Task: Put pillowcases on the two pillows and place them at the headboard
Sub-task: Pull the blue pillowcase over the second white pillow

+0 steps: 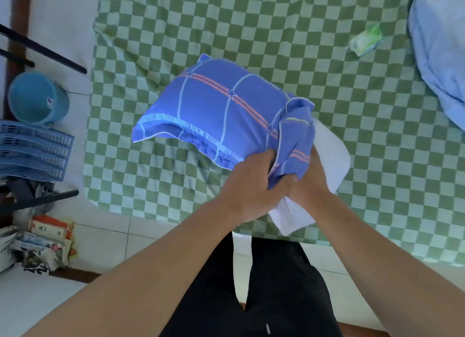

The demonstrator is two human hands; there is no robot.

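"SLEEP SLEEP" on pillowcase (216, 110) band

Green-and-white checked bedsheet (251, 22) as landmark. On it, toward its far right: a small green-and-white packet (366, 41), near a pale blue quilt (442, 55) at the sheet's right edge. Left of the sheet: a teal plastic bucket (37, 97), stacked blue slotted trays (35, 150) just beside it, and a heap of printed bags (42, 243) on the white tiled floor (105, 246).
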